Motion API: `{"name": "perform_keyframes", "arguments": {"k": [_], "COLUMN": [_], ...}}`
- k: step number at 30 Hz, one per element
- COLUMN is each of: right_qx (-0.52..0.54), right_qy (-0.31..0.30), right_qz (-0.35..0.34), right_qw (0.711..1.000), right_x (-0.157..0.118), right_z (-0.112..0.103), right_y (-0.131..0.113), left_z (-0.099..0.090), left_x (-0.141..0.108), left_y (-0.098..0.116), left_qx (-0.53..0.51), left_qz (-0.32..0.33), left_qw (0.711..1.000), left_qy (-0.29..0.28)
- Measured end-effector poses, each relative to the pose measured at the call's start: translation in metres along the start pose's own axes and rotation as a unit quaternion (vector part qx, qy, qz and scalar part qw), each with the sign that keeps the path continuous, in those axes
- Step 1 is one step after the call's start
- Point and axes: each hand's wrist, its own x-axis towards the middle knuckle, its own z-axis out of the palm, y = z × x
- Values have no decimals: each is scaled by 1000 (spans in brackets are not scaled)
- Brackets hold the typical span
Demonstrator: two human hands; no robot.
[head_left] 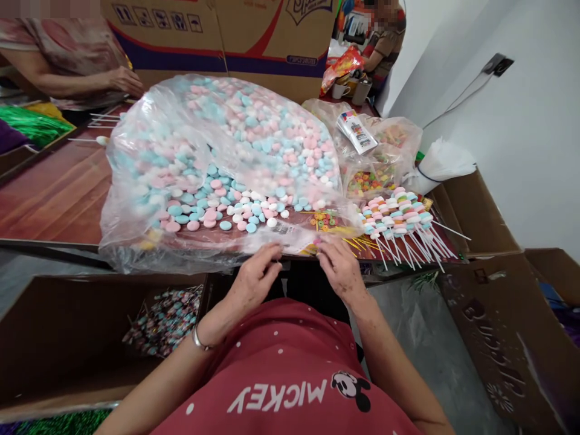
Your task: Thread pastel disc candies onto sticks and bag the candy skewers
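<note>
At the table's front edge, my left hand (254, 277) has its fingers curled in a pinch at one end of a small clear plastic sleeve (294, 237) with print on it. The sleeve's other end is pinched by my right hand (341, 266), with a bit of pink and yellow at those fingertips. What lies inside the sleeve is hard to make out. Just beyond my hands a big clear bag (136, 241) lies open, spilling pink, blue and white candies (217, 199). Small ring candies (324, 221) and yellow twist ties (362, 243) lie beyond my right hand.
Candy skewers (399, 214) on white sticks are piled at the right. Behind them lie bags of ring candies (369, 181) and white plastic sleeves (448, 160). A carton (272, 42) stands at the back; an open box (67, 320) holds wrapped skewers. Two other people are near.
</note>
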Motion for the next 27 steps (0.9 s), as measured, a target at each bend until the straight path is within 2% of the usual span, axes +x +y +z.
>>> {"name": "perform_keyframes", "arguments": {"k": [2,4,6,12,18,24,27], "right_qx": [-14,0,-3,-141,-160,-177,-168], "right_qy": [20,-3,-35,-113,-126,-113,-63], "right_qz": [30,32,15,18,16,-23,-81], "right_qw": [999,999,999,983,979,978,980], "right_x": [2,5,10,36,49,49,44], "right_z": [0,0,3,22,39,23,8], "right_y": [6,9,9,19,35,30,22], "left_z": [-7,-11,-10,1,-3,-11,-7], "left_x": [12,20,24,28,40,56,63], "left_y": [-2,-2,0,2,2,14,24], "left_qx": [-1,-3,-10,-13,10,40,70], "left_qz": [0,8,14,31,40,119,195], "left_qw": [999,999,999,999,999,991,978], "left_qy": [33,42,34,19,18,39,-9]}}
